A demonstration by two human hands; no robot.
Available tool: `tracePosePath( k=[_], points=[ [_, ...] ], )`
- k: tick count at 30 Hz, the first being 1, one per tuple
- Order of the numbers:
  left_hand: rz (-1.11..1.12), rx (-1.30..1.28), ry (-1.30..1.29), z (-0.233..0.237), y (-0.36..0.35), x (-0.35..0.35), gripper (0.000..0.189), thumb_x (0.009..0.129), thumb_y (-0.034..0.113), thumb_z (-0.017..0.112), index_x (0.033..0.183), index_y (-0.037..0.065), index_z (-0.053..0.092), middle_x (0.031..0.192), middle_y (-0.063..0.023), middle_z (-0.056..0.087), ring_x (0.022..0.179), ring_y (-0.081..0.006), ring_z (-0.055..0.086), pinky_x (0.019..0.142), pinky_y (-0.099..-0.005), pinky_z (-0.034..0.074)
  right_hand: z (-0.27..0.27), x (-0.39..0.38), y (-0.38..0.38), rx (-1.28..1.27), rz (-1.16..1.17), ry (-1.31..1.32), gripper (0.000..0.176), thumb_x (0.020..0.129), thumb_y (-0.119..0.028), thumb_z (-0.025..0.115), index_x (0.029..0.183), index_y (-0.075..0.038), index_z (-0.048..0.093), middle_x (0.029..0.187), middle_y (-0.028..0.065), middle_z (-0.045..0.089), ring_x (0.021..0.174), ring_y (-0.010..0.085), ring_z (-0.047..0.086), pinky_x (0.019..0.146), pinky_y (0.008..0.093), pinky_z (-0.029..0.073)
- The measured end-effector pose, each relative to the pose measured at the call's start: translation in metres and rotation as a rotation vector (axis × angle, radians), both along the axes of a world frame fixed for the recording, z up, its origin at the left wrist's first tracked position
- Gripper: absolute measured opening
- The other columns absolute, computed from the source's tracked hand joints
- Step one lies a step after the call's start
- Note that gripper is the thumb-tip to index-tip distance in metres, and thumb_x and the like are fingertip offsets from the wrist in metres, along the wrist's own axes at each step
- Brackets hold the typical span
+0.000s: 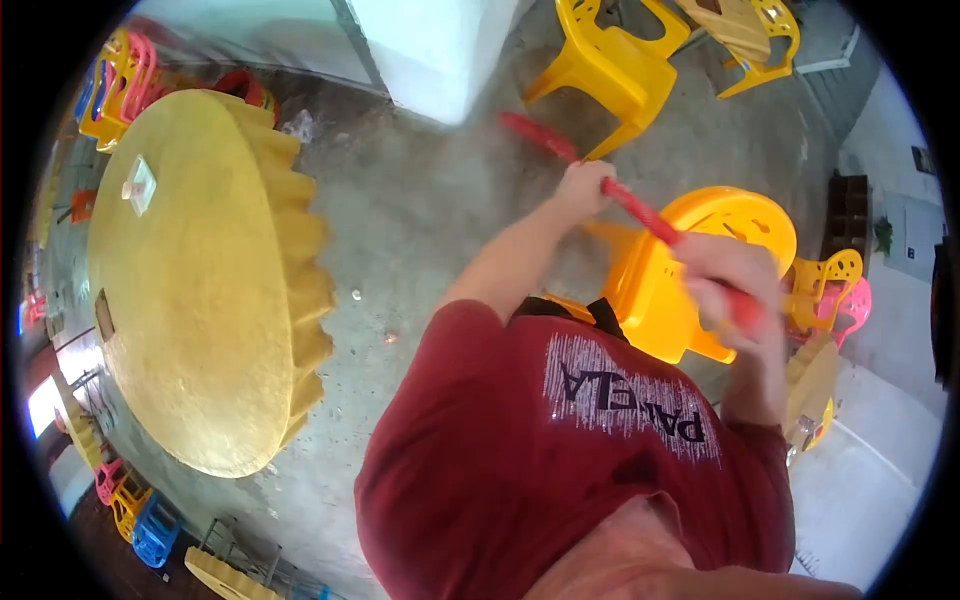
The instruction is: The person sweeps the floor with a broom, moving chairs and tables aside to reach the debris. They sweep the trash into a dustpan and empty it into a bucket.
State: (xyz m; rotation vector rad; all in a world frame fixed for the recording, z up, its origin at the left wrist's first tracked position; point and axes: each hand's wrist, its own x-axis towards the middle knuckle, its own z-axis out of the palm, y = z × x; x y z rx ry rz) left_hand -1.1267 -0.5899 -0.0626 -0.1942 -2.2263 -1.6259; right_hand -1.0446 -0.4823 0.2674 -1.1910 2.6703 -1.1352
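Note:
A long red pole (pixel 640 208) runs slantwise in front of my body, and both hands are closed around it. My left hand (pixel 583 190) grips it farther along, with the arm stretched forward. Nearer its close end, my right hand (pixel 728 275) wraps the pole and is smeared by motion. The far end blurs over the grey floor (pixel 400 210) beside a white pillar; what is fixed there, if anything, I cannot make out. A yellow plastic chair (pixel 665 300) stands just below my hands, and another yellow chair (pixel 625 70) is beyond the pole.
To the left stands a large round yellow table (pixel 190 290) with a wavy edge. The white pillar (pixel 430 50) rises ahead. Stacked coloured chairs (pixel 120 85) are at the far left, more chairs (pixel 825 290) at the right. Small litter (pixel 390 339) lies on the floor.

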Motion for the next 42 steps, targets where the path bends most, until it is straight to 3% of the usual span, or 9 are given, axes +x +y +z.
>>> tracePosePath(
  k=[4,9,13,20,23,26,27,34,42],
  points=[
    [-0.003,0.189,-0.062,-0.054,-0.008,0.044,0.027,0.076,0.025,0.071,0.064,0.008,0.054,0.069,-0.0144,0.058,0.071,-0.0372,0.056,0.065,-0.0439,0.045,0.000,-0.021,0.008,-0.034,0.321,-0.155,0.009,0.069,-0.008,0.064,0.074,-0.004,0.059,0.073,0.0120,0.063,0.067,0.0288,0.066,0.067,0.0345,0.053],
    [0.149,-0.345,-0.377,0.024,-0.033,0.126,0.031,0.077,0.032,0.071,0.063,0.010,0.054,0.069,-0.0131,0.057,0.070,-0.0365,0.055,0.065,-0.0453,0.042,-0.004,-0.057,0.051,-0.450,0.321,-0.720,0.029,0.075,-0.028,0.070,0.071,-0.004,0.056,0.071,0.0126,0.063,0.073,0.0299,0.066,0.082,0.0441,0.053],
    [0.518,-0.378,-0.088,0.059,-0.086,0.102,0.040,0.071,0.027,0.075,0.056,0.006,0.044,0.059,-0.0138,0.049,0.060,-0.0373,0.048,0.056,-0.0462,0.036,-0.014,-0.113,0.022,-0.476,0.683,-0.605,0.029,0.080,-0.031,0.070,0.079,-0.005,0.058,0.083,0.0145,0.065,0.084,0.0341,0.066,0.085,0.0464,0.051],
    [0.798,-0.364,0.055,-0.018,-0.302,0.025,0.022,0.068,0.009,0.076,0.082,0.008,0.059,0.081,-0.0096,0.060,0.079,-0.0320,0.058,0.069,-0.0406,0.046,-0.055,-0.130,-0.165,-0.186,0.898,-0.143,0.024,0.070,-0.008,0.078,0.079,-0.004,0.056,0.093,0.0114,0.065,0.095,0.0329,0.065,0.084,0.0422,0.053],
    [0.662,0.449,-0.058,-0.078,-0.386,0.021,0.023,0.072,0.009,0.074,0.087,0.008,0.057,0.082,-0.0107,0.059,0.080,-0.0331,0.058,0.069,-0.0406,0.047,-0.145,-0.130,-0.265,-0.147,0.932,-0.162,0.020,0.074,-0.010,0.070,0.089,-0.006,0.057,0.091,0.0126,0.060,0.082,0.0330,0.061,0.071,0.0388,0.051],
    [0.662,0.031,-0.107,-0.128,-0.433,0.041,0.020,0.074,0.009,0.071,0.086,0.008,0.055,0.081,-0.0113,0.059,0.080,-0.0337,0.058,0.069,-0.0414,0.047,-0.153,-0.142,-0.306,-0.014,1.030,-0.334,0.021,0.073,-0.011,0.069,0.090,-0.008,0.058,0.089,0.0109,0.059,0.081,0.0323,0.060,0.070,0.0384,0.050],
    [0.703,-0.365,-0.088,-0.100,-0.413,0.059,0.020,0.073,0.009,0.070,0.086,0.008,0.055,0.081,-0.0114,0.058,0.080,-0.0337,0.058,0.069,-0.0417,0.046,-0.140,-0.145,-0.306,0.062,1.048,-0.419,0.020,0.072,-0.010,0.068,0.090,-0.008,0.058,0.089,0.0103,0.058,0.081,0.0319,0.060,0.070,0.0383,0.050],
    [0.381,-0.495,-0.487,0.006,-0.298,0.105,0.035,0.079,0.034,0.069,0.061,0.008,0.053,0.063,-0.0141,0.055,0.063,-0.0376,0.055,0.057,-0.0464,0.044,-0.041,-0.190,-0.244,-0.284,0.672,-0.751,0.018,0.072,-0.015,0.069,0.064,-0.004,0.058,0.075,0.0125,0.067,0.076,0.0303,0.070,0.078,0.0408,0.056],
    [0.629,-0.306,-0.136,0.021,-0.308,0.046,0.023,0.071,0.018,0.073,0.072,0.005,0.053,0.074,-0.0152,0.055,0.075,-0.0379,0.054,0.067,-0.0454,0.043,-0.027,-0.160,-0.236,-0.361,0.876,-0.320,0.029,0.084,-0.030,0.068,0.068,-0.009,0.056,0.069,0.0057,0.066,0.072,0.0296,0.070,0.076,0.0424,0.056]
  ],
)
